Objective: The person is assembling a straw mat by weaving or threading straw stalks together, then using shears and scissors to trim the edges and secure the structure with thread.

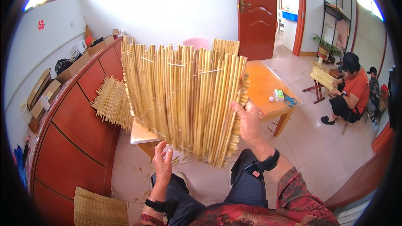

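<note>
A mat of straw-coloured stalks (pixel 180 100), stitched side by side with pale thread, is held up in front of me. Its top edge is uneven, and its right side bends back. My right hand (pixel 250 121) grips that right side, thumb on the front; the other fingers are partly hidden. Just below the mat's lower left edge, my left hand (pixel 162 161) is raised with thumb and fingers apart, holding nothing. Behind the mat stands a wooden table (pixel 266 86), bearing blue-handled scissors (pixel 289 100) and a small green-and-white box (pixel 278 94).
Another stalk bundle (pixel 112 102) lies left of the table, by red cabinets (pixel 75 138) topped with cardboard boxes (pixel 44 92). A finished-looking mat (pixel 100 209) leans at lower left. Stalk scraps (pixel 178 159) litter the floor. At right, a seated person (pixel 356 86) handles stalks (pixel 321 75).
</note>
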The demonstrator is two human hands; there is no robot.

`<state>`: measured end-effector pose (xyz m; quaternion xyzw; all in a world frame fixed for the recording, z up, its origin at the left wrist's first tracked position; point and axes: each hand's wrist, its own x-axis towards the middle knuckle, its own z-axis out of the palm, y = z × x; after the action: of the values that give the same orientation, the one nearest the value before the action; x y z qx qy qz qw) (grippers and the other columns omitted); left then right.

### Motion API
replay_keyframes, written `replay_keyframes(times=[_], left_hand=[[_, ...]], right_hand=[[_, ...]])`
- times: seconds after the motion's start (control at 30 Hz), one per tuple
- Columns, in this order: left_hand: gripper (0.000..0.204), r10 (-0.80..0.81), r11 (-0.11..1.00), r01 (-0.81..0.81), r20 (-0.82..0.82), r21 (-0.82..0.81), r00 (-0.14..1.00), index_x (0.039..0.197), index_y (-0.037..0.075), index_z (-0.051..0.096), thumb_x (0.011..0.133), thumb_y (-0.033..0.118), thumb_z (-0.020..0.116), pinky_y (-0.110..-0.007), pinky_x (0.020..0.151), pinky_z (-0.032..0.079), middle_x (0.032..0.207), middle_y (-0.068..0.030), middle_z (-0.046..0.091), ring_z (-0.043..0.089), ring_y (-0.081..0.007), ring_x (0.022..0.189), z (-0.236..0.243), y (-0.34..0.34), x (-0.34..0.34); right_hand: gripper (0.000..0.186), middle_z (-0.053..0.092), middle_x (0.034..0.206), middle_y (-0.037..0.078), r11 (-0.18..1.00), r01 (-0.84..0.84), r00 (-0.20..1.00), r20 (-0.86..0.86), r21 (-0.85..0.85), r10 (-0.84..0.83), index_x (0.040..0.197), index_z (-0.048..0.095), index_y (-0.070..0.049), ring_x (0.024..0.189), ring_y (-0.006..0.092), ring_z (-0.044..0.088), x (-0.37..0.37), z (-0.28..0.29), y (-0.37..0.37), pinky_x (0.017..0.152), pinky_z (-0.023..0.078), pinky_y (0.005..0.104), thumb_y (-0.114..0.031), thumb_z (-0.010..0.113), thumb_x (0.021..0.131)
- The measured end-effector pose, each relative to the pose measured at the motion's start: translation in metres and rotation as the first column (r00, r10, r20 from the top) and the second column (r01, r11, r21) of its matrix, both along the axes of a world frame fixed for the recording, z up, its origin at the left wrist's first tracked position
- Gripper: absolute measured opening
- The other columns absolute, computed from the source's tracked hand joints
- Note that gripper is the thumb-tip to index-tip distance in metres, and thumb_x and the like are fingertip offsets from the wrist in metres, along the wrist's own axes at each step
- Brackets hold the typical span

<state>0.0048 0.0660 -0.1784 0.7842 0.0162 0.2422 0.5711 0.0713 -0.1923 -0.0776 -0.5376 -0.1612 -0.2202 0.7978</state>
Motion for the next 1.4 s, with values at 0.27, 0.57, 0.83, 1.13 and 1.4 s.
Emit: replay_keyframes(times=[0.27, 0.57, 0.83, 1.13, 1.4], left_hand=[[0.034, 0.017, 1.0, -0.016, -0.107, 0.004, 0.994, 0.114, 0.001, 0.047, 0.081, 0.007, 0.054, -0.032, 0.085, 0.04, 0.113, -0.0108, 0.052, 0.049, -0.0203, 0.104, -0.029, 0.01, -0.012], [0.032, -0.001, 0.991, 0.027, -0.191, 0.135, 0.982, 0.11, 0.0, 0.049, 0.079, 0.006, 0.054, -0.034, 0.087, 0.039, 0.11, -0.0131, 0.053, 0.05, -0.0248, 0.103, -0.027, 0.005, -0.008], [0.044, -0.071, 0.833, 0.091, -0.058, 0.546, 0.996, 0.115, 0.002, 0.046, 0.073, 0.007, 0.06, -0.04, 0.095, 0.032, 0.114, -0.0167, 0.05, 0.041, -0.0341, 0.113, -0.009, -0.018, -0.007], [0.074, -0.259, 0.367, 0.45, -0.375, 0.814, 0.89, 0.125, 0.004, 0.036, 0.064, 0.027, 0.071, -0.053, 0.1, 0.019, 0.133, -0.0122, 0.033, 0.027, -0.0289, 0.126, -0.001, -0.054, -0.009], [0.045, -0.183, 0.145, 0.322, -0.294, 0.936, 0.938, 0.125, 0.003, 0.037, 0.081, 0.009, 0.044, -0.053, 0.1, 0.019, 0.135, -0.0125, 0.032, 0.03, -0.0291, 0.125, -0.021, -0.038, -0.005]], right_hand=[[0.022, 0.057, 0.091, 0.001, 0.983, -0.013, 0.985, -0.169, 0.185, 0.044, 0.101, 0.054, 0.0, 0.081, 0.0073, 0.05, -0.002, -0.045, 0.01, 0.076, 0.041, 0.0224, -0.01, 0.059, 0.082], [0.024, 0.057, 0.1, 0.003, 0.923, 0.001, 0.959, -0.263, 0.385, 0.108, 0.107, 0.052, -0.001, 0.088, 0.0088, 0.051, 0.002, -0.078, 0.015, 0.08, 0.041, 0.0239, -0.008, 0.056, 0.084], [0.025, 0.056, 0.101, 0.004, 0.852, 0.112, 0.875, -0.456, 0.512, 0.159, 0.107, 0.051, -0.002, 0.091, 0.0118, 0.053, 0.004, -0.115, 0.026, 0.08, 0.043, 0.0256, -0.012, 0.056, 0.085], [0.035, 0.051, 0.107, 0.008, 0.728, 0.28, 0.746, -0.619, 0.625, 0.244, 0.115, 0.043, 0.001, 0.097, 0.0186, 0.049, 0.0, -0.185, 0.08, 0.084, 0.04, 0.0322, -0.018, 0.052, 0.087], [0.034, 0.056, 0.099, 0.008, 0.741, -0.164, 0.495, -0.595, 0.652, 0.633, 0.11, 0.049, -0.003, 0.093, 0.0186, 0.054, -0.034, -0.187, 0.069, 0.079, 0.044, 0.0338, -0.028, 0.052, 0.087]])
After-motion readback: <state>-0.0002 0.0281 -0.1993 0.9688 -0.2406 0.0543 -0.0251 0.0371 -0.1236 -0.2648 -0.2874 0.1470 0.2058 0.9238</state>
